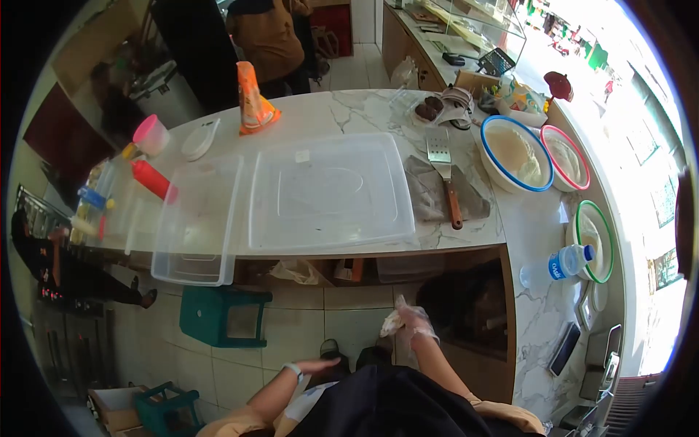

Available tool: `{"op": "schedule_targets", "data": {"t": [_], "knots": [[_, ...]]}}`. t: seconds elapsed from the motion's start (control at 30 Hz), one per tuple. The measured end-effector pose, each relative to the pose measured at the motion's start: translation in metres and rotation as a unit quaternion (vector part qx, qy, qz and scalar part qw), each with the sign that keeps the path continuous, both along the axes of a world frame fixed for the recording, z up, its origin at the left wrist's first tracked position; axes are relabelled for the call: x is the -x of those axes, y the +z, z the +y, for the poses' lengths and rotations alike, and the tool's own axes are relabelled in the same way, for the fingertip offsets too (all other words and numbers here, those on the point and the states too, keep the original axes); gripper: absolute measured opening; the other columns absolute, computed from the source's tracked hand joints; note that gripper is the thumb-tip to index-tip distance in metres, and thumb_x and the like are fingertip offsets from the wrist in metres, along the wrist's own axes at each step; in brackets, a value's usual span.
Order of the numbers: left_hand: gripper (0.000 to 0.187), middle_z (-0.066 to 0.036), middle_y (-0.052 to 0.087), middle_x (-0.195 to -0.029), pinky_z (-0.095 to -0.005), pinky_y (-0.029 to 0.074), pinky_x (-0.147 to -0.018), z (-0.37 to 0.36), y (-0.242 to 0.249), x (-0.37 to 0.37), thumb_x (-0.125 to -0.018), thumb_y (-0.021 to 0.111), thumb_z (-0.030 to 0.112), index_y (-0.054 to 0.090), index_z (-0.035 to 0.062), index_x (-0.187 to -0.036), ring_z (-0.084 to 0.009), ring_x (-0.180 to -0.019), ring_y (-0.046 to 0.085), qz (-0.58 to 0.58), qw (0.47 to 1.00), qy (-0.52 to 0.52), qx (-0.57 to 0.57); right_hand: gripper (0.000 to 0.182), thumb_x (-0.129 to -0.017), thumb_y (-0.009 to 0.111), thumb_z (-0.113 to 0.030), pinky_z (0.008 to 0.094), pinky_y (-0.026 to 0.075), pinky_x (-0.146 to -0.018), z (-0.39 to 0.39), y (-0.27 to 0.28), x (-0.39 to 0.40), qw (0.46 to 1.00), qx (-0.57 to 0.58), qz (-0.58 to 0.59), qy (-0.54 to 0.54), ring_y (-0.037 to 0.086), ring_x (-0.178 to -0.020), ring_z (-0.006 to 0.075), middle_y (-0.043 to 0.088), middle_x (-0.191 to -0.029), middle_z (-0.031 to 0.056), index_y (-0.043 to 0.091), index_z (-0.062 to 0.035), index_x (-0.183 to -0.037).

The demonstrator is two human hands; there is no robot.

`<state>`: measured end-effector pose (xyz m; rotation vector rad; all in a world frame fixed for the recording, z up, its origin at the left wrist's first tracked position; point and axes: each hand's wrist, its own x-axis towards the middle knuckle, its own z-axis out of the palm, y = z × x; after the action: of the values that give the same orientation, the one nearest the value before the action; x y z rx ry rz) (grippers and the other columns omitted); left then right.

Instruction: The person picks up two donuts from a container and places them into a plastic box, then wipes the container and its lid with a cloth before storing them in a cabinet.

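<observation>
My right hand [415, 319], in a clear plastic glove, hangs in front of the counter with its fingers closed on a small whitish lump [392, 323]; I cannot tell what it is made of. Low before my body, my left hand [319, 365] is bare, with its fingers stretched out and a pale band at the wrist. Nearest on the counter are a large clear plastic lid [331, 193] and, left of it, a clear plastic bin [195, 226] jutting over the front edge. A slotted spatula [444, 171] with a wooden handle lies to the right on a grey plastic sheet [422, 191].
Bowls with blue [515, 182], pink [564, 131] and green [608, 255] rims stand right, near a water bottle [568, 264] and phone [564, 349]. An orange bag [255, 102] and red squeeze bottle [151, 179] are farther back. Green stools [222, 315] stand left; people stand beyond.
</observation>
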<state>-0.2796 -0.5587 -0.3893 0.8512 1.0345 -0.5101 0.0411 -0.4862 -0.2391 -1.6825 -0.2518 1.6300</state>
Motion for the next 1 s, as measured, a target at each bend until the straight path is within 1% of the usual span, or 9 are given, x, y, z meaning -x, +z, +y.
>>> {"op": "schedule_targets", "data": {"t": [0.1, 0.27, 0.37, 0.53, 0.7, 0.87, 0.9, 0.93, 1.0], "knots": [[0.054, -0.009, 0.047, -0.132, -0.0338, 0.036, -0.102, 0.074, 0.106, -0.082, -0.091, 0.055, 0.039, 0.042, 0.0072, -0.133, -0.0181, -0.123, 0.043, -0.281, 0.946, 0.110, -0.119, 0.036, -0.080, 0.068, -0.029, 0.0310, 0.045, -0.066, 0.018, 0.060, 0.004, 0.949, -0.269, 0.163, -0.029, 0.055, -0.074, 0.0143, 0.058, -0.083, 0.0030, 0.060, -0.0013, -0.100], [0.055, -0.009, 0.042, -0.137, -0.0348, 0.031, -0.106, 0.082, 0.238, -0.175, -0.079, 0.068, 0.017, 0.046, 0.0082, -0.128, -0.0194, -0.129, 0.038, -0.533, 0.752, -0.152, -0.358, 0.025, -0.091, 0.057, -0.025, 0.0285, 0.048, -0.075, 0.071, 0.217, -0.035, 0.791, -0.569, 0.137, -0.179, 0.055, -0.078, 0.0138, 0.055, -0.095, 0.0028, 0.053, -0.0062, -0.106], [0.049, -0.010, 0.049, -0.131, -0.0336, 0.034, -0.104, 0.046, 0.251, -0.187, -0.077, 0.068, 0.014, 0.050, 0.0068, -0.122, -0.0193, -0.123, 0.044, -0.522, 0.799, 0.003, -0.298, 0.017, -0.095, 0.050, -0.021, 0.0280, 0.048, -0.075, 0.081, 0.271, -0.065, 0.656, -0.716, 0.183, -0.157, 0.054, -0.076, 0.0141, 0.055, -0.090, 0.0042, 0.052, -0.0055, -0.101], [0.046, -0.010, 0.060, -0.117, -0.0316, 0.038, -0.098, 0.053, 0.265, -0.166, -0.078, 0.067, 0.013, 0.052, 0.0028, -0.120, -0.0174, -0.110, 0.054, -0.494, 0.798, -0.054, -0.342, 0.017, -0.096, 0.049, -0.021, 0.0279, 0.048, -0.076, 0.074, 0.307, -0.088, 0.600, -0.758, 0.229, -0.119, 0.054, -0.078, 0.0149, 0.056, -0.087, 0.0052, 0.053, -0.0046, -0.098], [0.048, -0.010, 0.062, -0.115, -0.0317, 0.041, -0.095, 0.048, 0.278, -0.156, -0.081, 0.066, 0.017, 0.051, 0.0025, -0.124, -0.0182, -0.108, 0.056, -0.541, 0.801, -0.074, -0.248, 0.018, -0.080, 0.055, -0.005, 0.0394, 0.047, -0.080, 0.055, 0.332, -0.120, 0.404, -0.769, 0.495, -0.025, 0.054, -0.088, 0.0266, 0.054, -0.089, 0.0130, 0.057, -0.0006, -0.097], [0.050, -0.016, 0.050, -0.128, -0.0395, 0.035, -0.103, 0.097, 0.276, -0.120, -0.078, 0.066, 0.017, 0.050, 0.0081, -0.125, -0.0302, -0.119, 0.048, -0.414, 0.707, -0.063, -0.569, 0.017, -0.078, 0.056, -0.007, 0.0386, 0.043, -0.084, 0.013, 0.337, -0.099, 0.395, -0.777, 0.490, -0.024, 0.053, -0.091, 0.0243, 0.054, -0.095, 0.0113, 0.058, -0.0029, -0.095], [0.051, -0.017, 0.047, -0.131, -0.0411, 0.033, -0.104, 0.114, 0.268, -0.103, -0.076, 0.066, 0.015, 0.050, 0.0088, -0.124, -0.0320, -0.121, 0.045, -0.348, 0.644, -0.016, -0.681, 0.017, -0.084, 0.056, -0.010, 0.0360, 0.042, -0.083, 0.026, 0.304, -0.167, 0.247, -0.651, 0.714, 0.076, 0.051, -0.092, 0.0218, 0.052, -0.100, 0.0095, 0.057, -0.0050, -0.099], [0.052, -0.017, 0.042, -0.133, -0.0426, 0.034, -0.104, 0.133, 0.266, -0.083, -0.074, 0.066, 0.013, 0.049, 0.0074, -0.122, -0.0346, -0.125, 0.039, -0.219, 0.590, -0.010, -0.777, 0.017, -0.084, 0.056, -0.010, 0.0360, 0.042, -0.083, 0.020, 0.303, -0.148, 0.250, -0.646, 0.718, 0.073, 0.051, -0.092, 0.0218, 0.052, -0.100, 0.0095, 0.057, -0.0050, -0.099], [0.051, -0.019, 0.040, -0.132, -0.0433, 0.033, -0.105, 0.172, 0.260, -0.037, -0.071, 0.063, 0.004, 0.049, 0.0049, -0.120, -0.0372, -0.125, 0.038, 0.019, 0.492, -0.021, -0.870, 0.016, -0.089, 0.053, -0.012, 0.0346, 0.041, -0.081, -0.006, 0.305, -0.090, 0.539, -0.772, 0.336, -0.008, 0.048, -0.091, 0.0192, 0.050, -0.102, 0.0083, 0.055, -0.0056, -0.104]]}}
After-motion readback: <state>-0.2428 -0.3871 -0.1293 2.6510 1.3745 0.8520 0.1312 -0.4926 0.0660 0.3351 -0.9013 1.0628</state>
